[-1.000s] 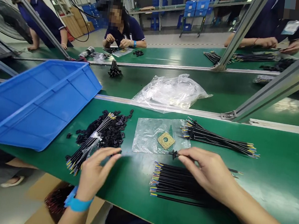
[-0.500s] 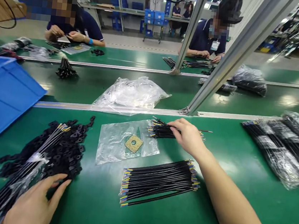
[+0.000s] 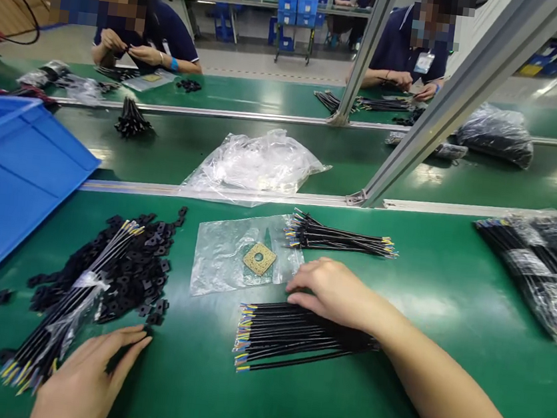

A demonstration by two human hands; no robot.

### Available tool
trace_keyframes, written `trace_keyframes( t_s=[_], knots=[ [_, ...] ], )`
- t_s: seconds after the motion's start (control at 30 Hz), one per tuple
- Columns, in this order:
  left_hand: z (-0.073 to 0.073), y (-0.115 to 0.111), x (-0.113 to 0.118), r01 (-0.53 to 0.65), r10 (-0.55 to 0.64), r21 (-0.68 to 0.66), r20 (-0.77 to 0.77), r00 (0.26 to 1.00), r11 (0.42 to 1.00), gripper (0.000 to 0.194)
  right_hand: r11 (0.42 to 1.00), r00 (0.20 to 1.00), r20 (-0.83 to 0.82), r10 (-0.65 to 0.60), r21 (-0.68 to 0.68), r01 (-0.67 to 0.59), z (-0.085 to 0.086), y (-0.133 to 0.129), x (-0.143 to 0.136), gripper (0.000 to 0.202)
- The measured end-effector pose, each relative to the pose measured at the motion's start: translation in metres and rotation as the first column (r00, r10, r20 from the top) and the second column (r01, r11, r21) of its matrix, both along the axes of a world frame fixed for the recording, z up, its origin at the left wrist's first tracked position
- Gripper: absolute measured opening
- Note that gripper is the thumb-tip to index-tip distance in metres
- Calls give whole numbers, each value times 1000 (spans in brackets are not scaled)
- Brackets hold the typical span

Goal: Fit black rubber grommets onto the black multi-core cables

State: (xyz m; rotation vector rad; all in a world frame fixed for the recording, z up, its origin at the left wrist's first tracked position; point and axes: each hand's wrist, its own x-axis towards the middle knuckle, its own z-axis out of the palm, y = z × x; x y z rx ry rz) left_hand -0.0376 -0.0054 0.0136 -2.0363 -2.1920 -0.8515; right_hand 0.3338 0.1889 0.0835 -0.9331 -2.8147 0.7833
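My left hand [image 3: 96, 369] is at the lower left, its thumb and fingertips closed round a small black piece by the edge of a pile of black plastic parts [image 3: 138, 267]. A tied bundle of black cables [image 3: 71, 306] lies across that pile. My right hand [image 3: 332, 292] hovers at the upper edge of a flat row of black cables [image 3: 288, 338], fingers bent and slightly apart, with nothing visible in them. Behind it lies a smaller cable stack [image 3: 345, 238]. A yellowish square piece with a hole [image 3: 259, 258] rests on a clear bag [image 3: 217, 262].
A blue bin [image 3: 14, 185] stands at the left. Wrapped cable bundles [image 3: 543, 266] lie at the right. Metal posts [image 3: 419, 124] and a crumpled plastic bag [image 3: 258, 166] are beyond the near table [image 3: 178, 379]. Two people work across from me.
My right hand has left the smaller cable stack and come nearer, to the flat row. My left hand's fingertips have closed at the pile's edge. The whole view has shifted slightly.
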Motion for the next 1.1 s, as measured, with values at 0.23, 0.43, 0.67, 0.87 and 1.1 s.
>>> trace_keyframes(
  t_s=[0.23,0.43,0.67,0.87,1.1],
  knots=[
    [0,-11,-4,-9,-7,-76,-199,980,997,47,996,989,136,55,-74,-45,-11,-10,-18,9],
    [12,-1,10,-43,37,-60,-99,994,997,45,988,995,94,27,-152,-12,-14,-11,-17,7],
    [33,44,63,-61,33,117,230,973,991,22,967,1000,14,-8,-253,12,-19,-10,-19,16],
    [21,79,91,-46,-39,208,384,923,977,18,972,1000,12,-25,-232,28,-20,-13,-23,4],
    [9,80,90,-15,-65,193,402,914,981,16,970,998,4,-58,-238,57,-24,-15,-28,7]
  ],
)
